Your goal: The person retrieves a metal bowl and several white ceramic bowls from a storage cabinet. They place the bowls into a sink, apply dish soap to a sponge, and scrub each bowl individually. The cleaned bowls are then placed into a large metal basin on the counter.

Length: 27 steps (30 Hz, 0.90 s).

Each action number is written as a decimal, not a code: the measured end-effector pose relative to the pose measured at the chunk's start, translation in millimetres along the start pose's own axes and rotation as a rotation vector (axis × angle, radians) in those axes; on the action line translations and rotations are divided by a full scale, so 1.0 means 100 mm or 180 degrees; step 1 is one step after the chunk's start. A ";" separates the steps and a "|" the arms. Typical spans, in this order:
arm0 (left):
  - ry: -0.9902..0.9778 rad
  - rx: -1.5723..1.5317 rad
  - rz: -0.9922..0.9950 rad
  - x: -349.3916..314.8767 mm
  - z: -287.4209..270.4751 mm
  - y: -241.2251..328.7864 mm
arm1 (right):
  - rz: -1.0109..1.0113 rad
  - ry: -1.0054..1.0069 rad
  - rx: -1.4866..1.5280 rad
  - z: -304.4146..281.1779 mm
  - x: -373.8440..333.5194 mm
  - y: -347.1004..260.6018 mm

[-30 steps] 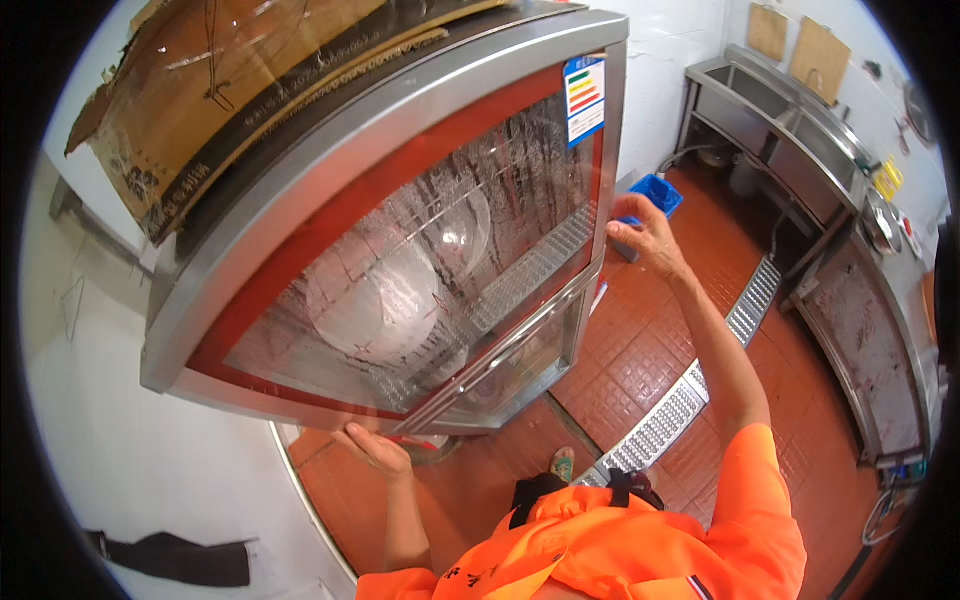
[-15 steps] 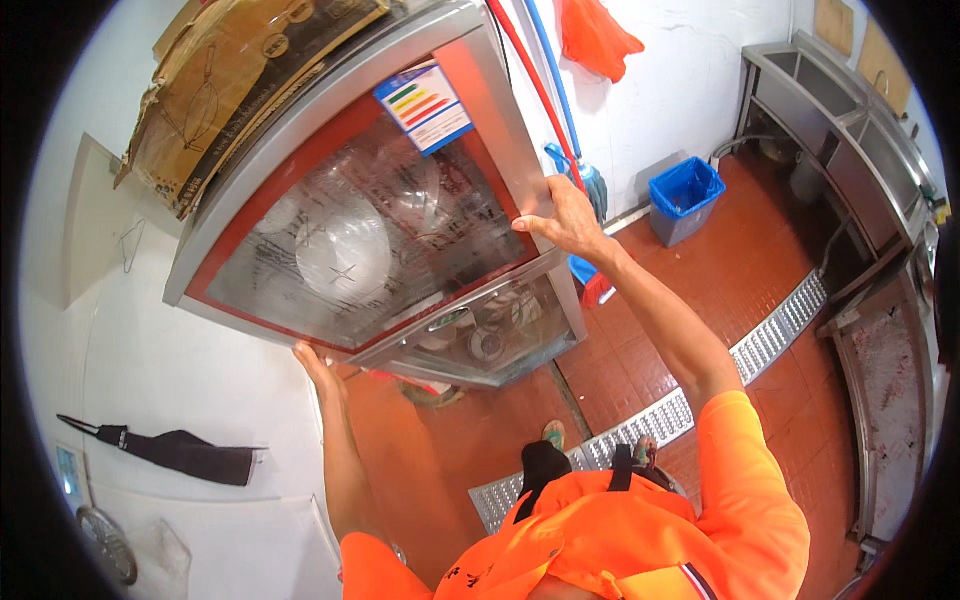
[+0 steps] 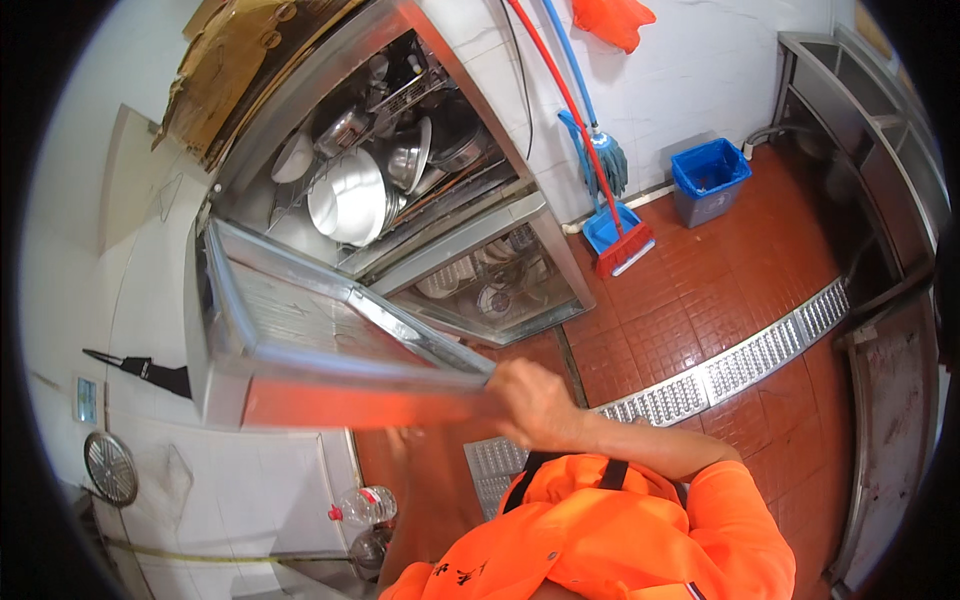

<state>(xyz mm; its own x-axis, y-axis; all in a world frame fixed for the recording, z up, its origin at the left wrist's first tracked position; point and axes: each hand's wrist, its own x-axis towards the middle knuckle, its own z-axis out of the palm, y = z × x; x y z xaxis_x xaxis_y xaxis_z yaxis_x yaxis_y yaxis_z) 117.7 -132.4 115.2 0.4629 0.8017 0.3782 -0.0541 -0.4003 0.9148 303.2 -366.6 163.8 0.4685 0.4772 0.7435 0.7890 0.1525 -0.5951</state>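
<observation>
My right hand point(image 3: 540, 405) is closed round the free edge of the upper door point(image 3: 365, 400) of a steel dish cabinet point(image 3: 480, 75). That door stands swung out toward me, its outer face blurred by motion. My left hand point(image 3: 402, 440) is just below the door, partly hidden and smeared, so its fingers cannot be made out. Inside the upper compartment, a large metal bowl point(image 3: 345, 195) leans on a wire rack beside a smaller metal basin point(image 3: 408, 155) and other metalware. The lower glass door point(image 3: 490, 270) is closed, with dishes showing behind it.
A flattened cardboard box point(image 3: 225, 80) lies on top of the cabinet. Right of it are a red broom point(image 3: 625, 250), a mop point(image 3: 608, 165) and a blue-lined bin point(image 3: 710, 180). A metal drain grate point(image 3: 690, 398) crosses the red floor. Plastic bottle point(image 3: 368, 505) at lower left; steel sinks point(image 3: 850, 90) at right.
The upper door has swung open toward me and to the left, uncovering the metalware. My right hand came down and nearer with its edge; my left hand left the door's lower corner.
</observation>
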 end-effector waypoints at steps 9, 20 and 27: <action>0.0458 0.0332 -0.0238 -1.12 -0.47 0.00 | 0.0402 -0.1710 0.1147 0.24 -0.68 -0.17; 0.1184 0.0707 -0.0422 -1.16 -1.03 -0.15 | 0.2175 -0.1493 0.0763 -0.17 -1.36 0.44; 0.1908 0.1051 -0.0466 -0.92 -1.36 -0.44 | 0.2744 -0.1513 0.0765 -0.18 -1.58 0.58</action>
<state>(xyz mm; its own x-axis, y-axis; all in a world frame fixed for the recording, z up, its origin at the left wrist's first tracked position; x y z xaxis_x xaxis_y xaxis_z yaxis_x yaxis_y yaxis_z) -42.9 -128.1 59.0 -0.1282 0.9263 0.3543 0.2874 -0.3073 0.9072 281.9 -448.5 17.2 0.5926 0.7939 -0.1360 0.1311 -0.2616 -0.9562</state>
